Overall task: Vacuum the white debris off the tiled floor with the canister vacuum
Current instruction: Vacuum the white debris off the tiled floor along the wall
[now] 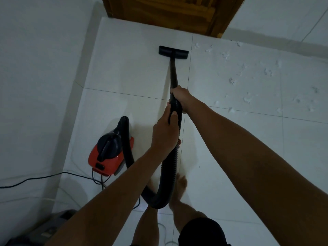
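A black floor nozzle (173,52) lies flat on the white tiled floor (124,73) near the door, at the end of a black wand (173,73). My right hand (181,97) grips the wand's upper end. Just below it, my left hand (166,133) grips the ribbed black hose (167,174), which loops down and back to the red and black canister vacuum (108,153) on my left. White debris (248,80) is scattered over the tiles to the right of the nozzle, apart from it.
A wooden door (165,13) stands straight ahead. White walls run along the left and far right. The black power cord (35,180) trails left from the canister. My bare feet (181,185) stand under the hose loop. A dark object (58,226) sits at bottom left.
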